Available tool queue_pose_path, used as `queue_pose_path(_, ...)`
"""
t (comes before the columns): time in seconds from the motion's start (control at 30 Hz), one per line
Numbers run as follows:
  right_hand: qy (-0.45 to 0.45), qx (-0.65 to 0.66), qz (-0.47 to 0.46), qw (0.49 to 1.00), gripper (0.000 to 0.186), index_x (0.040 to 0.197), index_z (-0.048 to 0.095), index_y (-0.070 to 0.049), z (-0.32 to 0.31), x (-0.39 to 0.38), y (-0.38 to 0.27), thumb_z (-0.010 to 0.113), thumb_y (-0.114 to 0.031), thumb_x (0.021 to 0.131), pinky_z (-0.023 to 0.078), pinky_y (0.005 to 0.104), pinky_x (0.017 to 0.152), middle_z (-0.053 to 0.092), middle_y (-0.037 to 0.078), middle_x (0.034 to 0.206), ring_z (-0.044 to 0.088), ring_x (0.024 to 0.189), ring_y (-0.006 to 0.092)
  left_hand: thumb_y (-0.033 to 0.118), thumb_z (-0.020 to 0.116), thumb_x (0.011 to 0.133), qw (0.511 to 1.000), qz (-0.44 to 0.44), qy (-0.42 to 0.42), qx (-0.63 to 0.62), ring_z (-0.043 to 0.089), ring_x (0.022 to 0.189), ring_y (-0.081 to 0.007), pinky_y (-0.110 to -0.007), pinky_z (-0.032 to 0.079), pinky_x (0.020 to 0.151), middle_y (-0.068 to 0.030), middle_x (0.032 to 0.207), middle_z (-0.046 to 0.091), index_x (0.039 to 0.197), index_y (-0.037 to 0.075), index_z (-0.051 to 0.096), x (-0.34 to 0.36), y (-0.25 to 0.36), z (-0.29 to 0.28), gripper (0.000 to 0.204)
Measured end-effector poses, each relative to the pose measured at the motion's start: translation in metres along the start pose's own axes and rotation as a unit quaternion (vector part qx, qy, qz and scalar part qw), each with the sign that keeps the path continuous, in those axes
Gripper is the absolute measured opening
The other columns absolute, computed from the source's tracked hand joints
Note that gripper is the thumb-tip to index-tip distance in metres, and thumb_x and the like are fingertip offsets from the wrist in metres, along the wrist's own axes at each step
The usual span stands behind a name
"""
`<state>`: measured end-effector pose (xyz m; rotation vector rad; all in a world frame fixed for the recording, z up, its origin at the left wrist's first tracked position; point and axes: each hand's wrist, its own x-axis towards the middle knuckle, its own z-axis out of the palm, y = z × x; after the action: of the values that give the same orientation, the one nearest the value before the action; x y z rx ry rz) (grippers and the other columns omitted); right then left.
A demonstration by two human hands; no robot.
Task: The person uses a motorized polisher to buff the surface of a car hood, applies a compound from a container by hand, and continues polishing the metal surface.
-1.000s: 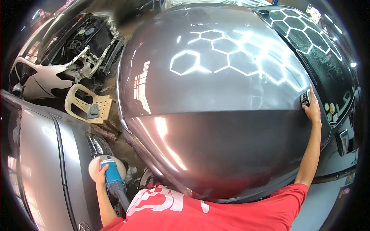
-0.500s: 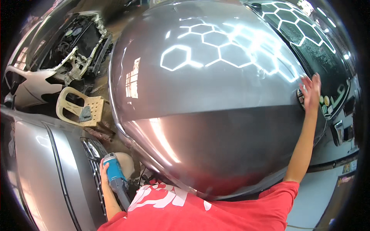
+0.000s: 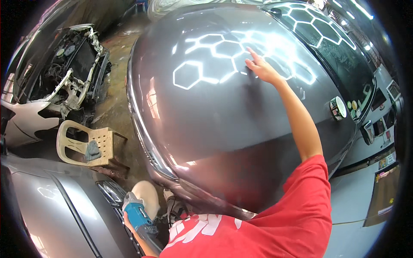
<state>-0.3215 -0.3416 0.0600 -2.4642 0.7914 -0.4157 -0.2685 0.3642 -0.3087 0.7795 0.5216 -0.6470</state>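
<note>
My right hand (image 3: 261, 69) reaches out over the dark grey car hood (image 3: 206, 124), fingers stretched and holding nothing. Whether its fingertips touch the paint cannot be made out. Down at my left side, my left hand (image 3: 127, 218) is wrapped round a blue and grey power polisher (image 3: 140, 217), partly hidden behind its body. The polisher carries a round cream-coloured pad (image 3: 147, 198) on its head, away from the hood. An open round tub (image 3: 338, 108) with a dark green side stands on the hood near the windshield.
A beige plastic chair (image 3: 109, 146) with a grey cloth (image 3: 92, 151) on its seat stands to the left. A silver car (image 3: 56, 206) is close at lower left. Farther left is a car with its front stripped open (image 3: 71, 79). Hexagonal lights reflect in the hood.
My right hand has moved from beside the windshield leftward and up over the hood's middle. The tub it partly hid now shows fully. The polisher in my left hand has shifted slightly down.
</note>
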Motion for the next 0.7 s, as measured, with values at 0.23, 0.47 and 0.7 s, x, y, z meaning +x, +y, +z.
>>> queue_pose_path(0.23, 0.001, -0.173, -0.079, 0.982, 0.059, 0.155, 0.038, -0.023, 0.077, 0.076, -0.04, 0.049, -0.048, 0.103, 0.048, 0.0453, 0.098, 0.07, 0.019, 0.119, 0.065, 0.112, 0.0391, 0.07, 0.054, 0.085, 0.997, 0.007, -0.022, -0.078, 0.07, 0.078, -0.0396, -0.048, 0.061, 0.063, -0.0271, 0.107, 0.066, 0.138, -0.002, 0.047, 0.023, 0.027, -0.027, 0.09)
queue_pose_path(0.47, -0.182, -0.174, -0.199, 0.947, 0.053, 0.15, 0.045, -0.022, 0.16, -0.001, -0.163, 0.047, -0.046, 0.103, 0.051, 0.0507, 0.088, 0.071, 0.021, 0.108, 0.066, 0.102, 0.0439, 0.077, 0.05, 0.086, 0.973, 0.011, -0.159, -0.168, 0.07, 0.085, -0.0419, -0.049, 0.062, 0.068, -0.0338, 0.11, 0.062, 0.139, -0.006, 0.042, 0.039, 0.049, -0.024, 0.099)
queue_pose_path(0.7, -0.146, -0.156, -0.16, 0.964, 0.055, 0.152, 0.044, -0.023, 0.09, -0.127, -0.131, 0.057, -0.033, 0.099, 0.043, 0.0441, 0.1, 0.072, 0.013, 0.11, 0.067, 0.105, 0.0289, 0.075, 0.05, 0.088, 0.968, 0.036, -0.219, -0.12, 0.068, 0.091, -0.0409, -0.048, 0.061, 0.076, -0.0319, 0.112, 0.062, 0.142, -0.005, 0.041, 0.069, 0.081, -0.011, 0.097)
